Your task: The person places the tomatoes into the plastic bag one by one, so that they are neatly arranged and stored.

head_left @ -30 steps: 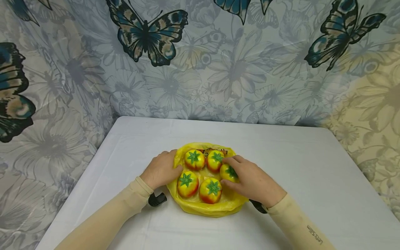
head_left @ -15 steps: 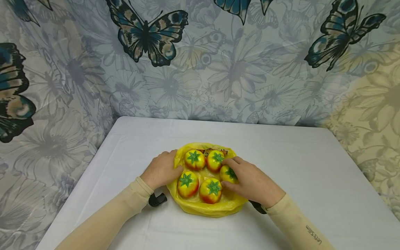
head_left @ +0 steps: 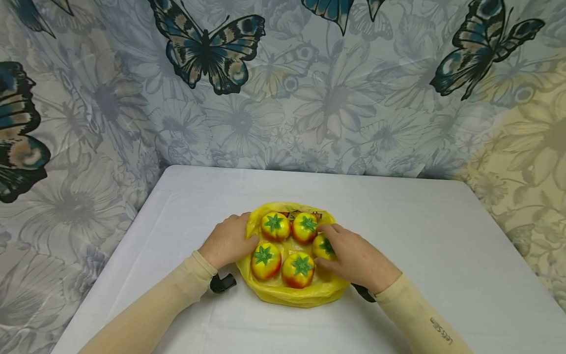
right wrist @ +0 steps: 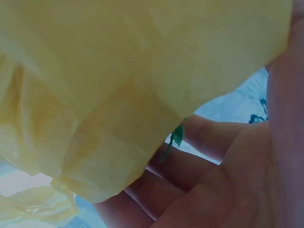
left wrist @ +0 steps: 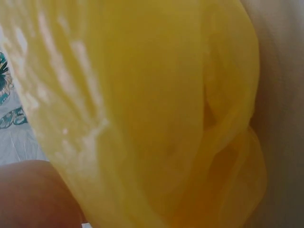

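Note:
A rolled-down yellow plastic bag [head_left: 305, 297] stands on the table, its mouth spread wide. Several red-and-yellow toy tomatoes with green star-shaped tops sit in it, among them a front tomato [head_left: 298, 270] and a left tomato [head_left: 266, 261]. My left hand [head_left: 227, 241] grips the bag's left rim, thumb over the edge and fingers outside. In the left wrist view the bag wall [left wrist: 142, 95] hides most of that hand. Reaching over the right rim, my right hand [head_left: 358, 253] holds the rightmost tomato [head_left: 324, 247] between thumb and fingers. Its green top [right wrist: 177, 136] shows past the bag in the right wrist view.
A white cloth covers the table [head_left: 199, 196]. Behind it hangs patterned fabric [head_left: 331, 98] with butterflies and flowers. A dark wrist camera [head_left: 223, 283] sits under the left wrist, close to the bag.
My right hand has shifted very slightly to the right, along with the tomato it holds. The left hand, the bag and the other tomatoes look the same.

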Demonstrator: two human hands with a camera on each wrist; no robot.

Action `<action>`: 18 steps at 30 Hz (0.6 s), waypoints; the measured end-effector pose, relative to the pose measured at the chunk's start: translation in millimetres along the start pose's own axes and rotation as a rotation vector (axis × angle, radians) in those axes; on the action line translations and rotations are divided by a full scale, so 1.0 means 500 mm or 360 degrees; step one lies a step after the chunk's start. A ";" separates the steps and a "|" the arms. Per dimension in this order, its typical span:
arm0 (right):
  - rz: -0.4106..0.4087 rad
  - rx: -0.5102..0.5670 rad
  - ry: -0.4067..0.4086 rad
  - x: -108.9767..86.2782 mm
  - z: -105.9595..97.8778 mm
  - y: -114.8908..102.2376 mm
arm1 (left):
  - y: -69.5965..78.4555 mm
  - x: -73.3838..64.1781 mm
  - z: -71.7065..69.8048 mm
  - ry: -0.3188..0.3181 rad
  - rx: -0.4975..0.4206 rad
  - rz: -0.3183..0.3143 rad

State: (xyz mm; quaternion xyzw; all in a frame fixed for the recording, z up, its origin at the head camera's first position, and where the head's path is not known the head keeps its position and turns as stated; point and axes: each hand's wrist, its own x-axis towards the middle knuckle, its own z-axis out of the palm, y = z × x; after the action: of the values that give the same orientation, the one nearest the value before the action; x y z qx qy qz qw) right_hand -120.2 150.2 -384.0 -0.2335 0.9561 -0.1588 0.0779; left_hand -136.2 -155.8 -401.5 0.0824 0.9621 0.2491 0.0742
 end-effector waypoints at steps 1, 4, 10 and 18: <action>0.0011 0.0001 -0.0010 0.001 0.001 0.000 | 0.000 0.000 0.000 0.0000 0.0001 0.0000; 0.0027 0.0007 -0.0036 0.003 0.002 0.000 | 0.000 0.000 0.000 0.0000 0.0000 0.0003; 0.0022 0.0005 -0.0051 0.003 0.004 -0.001 | 0.000 -0.001 0.000 0.0003 0.0002 0.0008; 0.0023 0.0005 -0.0059 0.004 0.007 -0.003 | 0.001 -0.001 -0.001 -0.0001 0.0005 -0.0001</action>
State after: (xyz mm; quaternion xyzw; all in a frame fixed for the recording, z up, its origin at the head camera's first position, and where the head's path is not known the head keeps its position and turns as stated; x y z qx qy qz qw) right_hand -120.6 147.0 -386.6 -0.2293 0.9559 -0.1553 0.0972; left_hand -135.5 -155.6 -400.7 0.0824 0.9625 0.2475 0.0743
